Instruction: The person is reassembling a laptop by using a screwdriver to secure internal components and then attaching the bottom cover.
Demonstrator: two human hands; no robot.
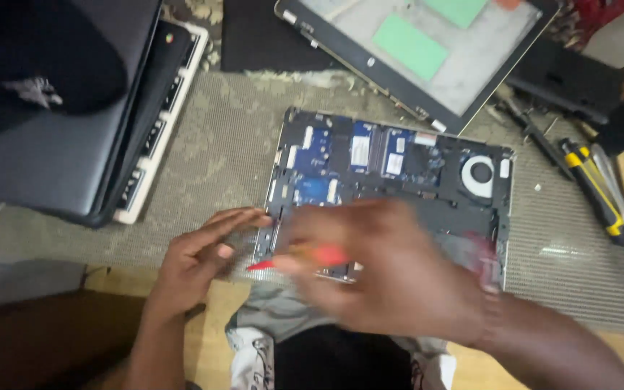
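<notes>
Item: opened laptop base (391, 170), bottom cover off, blue circuit boards and round fan exposed, lying flat on a mesh mat (211, 166).
Right hand (391, 271): blurred by motion, closed around a slim red-handled tool (305, 258); tip aimed left, toward the near-left corner of the base.
Grip state, right: narrow, pinched on the tool; exact finger placement lost in blur.
Left hand (204, 253): open and flat, fingers extended, fingertips touching the near-left edge of the base, just beside the tool tip; held nothing.
Step in hand: judged as work at the near-left corner of the base, probably on a fastener or a catch there, left hand steadying the chassis.
Next move, requirement: judged to need a stilled right hand, tool tip seated squarely at the corner, left-hand pressure kept on the edge against sliding.
Beyond the grip, far side: detached screen panel (427, 50) with green patches, lying at an angle.
Left of the grip: closed dark laptop (59, 144) stacked on a white-edged one.
Right of the grip: yellow-and-black hand tools (594, 188) on the mat.
Near side, below the hands: grey patterned cloth (269, 325).
</notes>
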